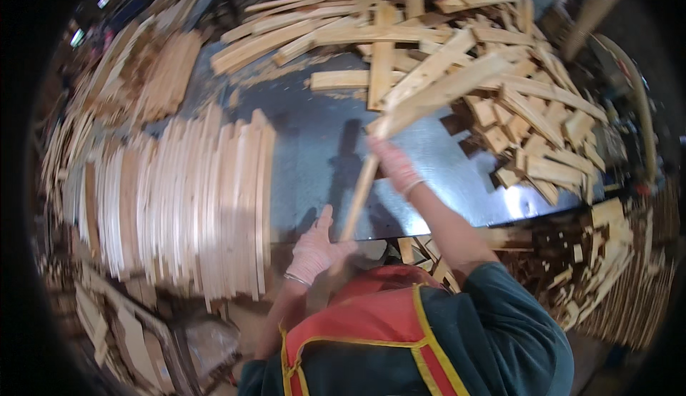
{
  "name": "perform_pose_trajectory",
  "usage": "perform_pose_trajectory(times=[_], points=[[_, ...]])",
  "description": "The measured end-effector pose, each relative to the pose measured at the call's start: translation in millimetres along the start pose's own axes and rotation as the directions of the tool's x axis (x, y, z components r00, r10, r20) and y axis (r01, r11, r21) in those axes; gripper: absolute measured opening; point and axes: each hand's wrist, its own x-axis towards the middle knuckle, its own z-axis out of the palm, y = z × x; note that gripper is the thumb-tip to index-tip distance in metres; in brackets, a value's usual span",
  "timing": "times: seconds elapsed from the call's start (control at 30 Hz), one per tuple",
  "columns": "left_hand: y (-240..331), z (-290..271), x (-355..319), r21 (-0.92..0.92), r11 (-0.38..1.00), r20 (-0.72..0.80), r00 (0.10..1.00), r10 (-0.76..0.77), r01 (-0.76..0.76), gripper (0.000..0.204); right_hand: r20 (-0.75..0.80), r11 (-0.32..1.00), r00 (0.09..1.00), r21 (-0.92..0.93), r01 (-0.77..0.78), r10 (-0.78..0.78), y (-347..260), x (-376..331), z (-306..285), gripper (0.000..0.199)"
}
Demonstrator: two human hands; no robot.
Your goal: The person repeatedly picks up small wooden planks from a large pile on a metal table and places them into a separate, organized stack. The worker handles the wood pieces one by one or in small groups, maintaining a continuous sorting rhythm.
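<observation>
My right hand, in a pale pinkish work glove, is closed on a wooden slat over the metal table. The slat slants from that hand down toward the table's near edge. A wider board reaches from the same hand up to the right, smeared by motion; whether the hand grips it too I cannot tell. My left hand, gloved alike, is open at the near edge, fingers stretched out and thumb by the slat's lower end. Whether the thumb touches the slat is unclear. Left of it stands a long row of upright slats.
The dark metal tabletop shines near its right edge. A loose heap of boards and short blocks covers its far right. Flat boards are stacked at the far left. Wood offcuts lie below the right edge.
</observation>
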Motion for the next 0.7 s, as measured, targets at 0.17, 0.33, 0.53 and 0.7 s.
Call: perform_pose_trajectory(times=[0.17, 0.33, 0.53, 0.7], points=[[-23.4, 0.9, -9.3, -0.15, 0.987, -0.097, 0.993, -0.064, 0.049, 0.072, 0.034, 0.999, 0.999, 0.041, 0.004, -0.006, 25.3, -16.8, 32.0, 0.08], [-131.6, 4.3, -4.7, 0.587, 0.801, -0.508, 0.823, 0.255, 0.114, 0.072, -0.134, 1.0, 0.991, 0.003, -0.009, 0.009, 47.1, -37.2, -85.8, 0.078], [-104.7, -27.1, 52.7, 0.628, 0.706, -0.512, 0.857, 0.06, 0.326, 0.093, -0.582, 0.852, 0.724, -0.523, 0.016, -0.371, -29.4, -29.4, -301.4, 0.065], [22.8, -35.2, 160.7, 0.55, 0.835, -0.351, 0.904, 0.244, -0.012, 0.101, -0.487, 0.142, 0.725, -0.863, -0.485, -0.487, -94.7, 6.5, -401.4, 0.076]])
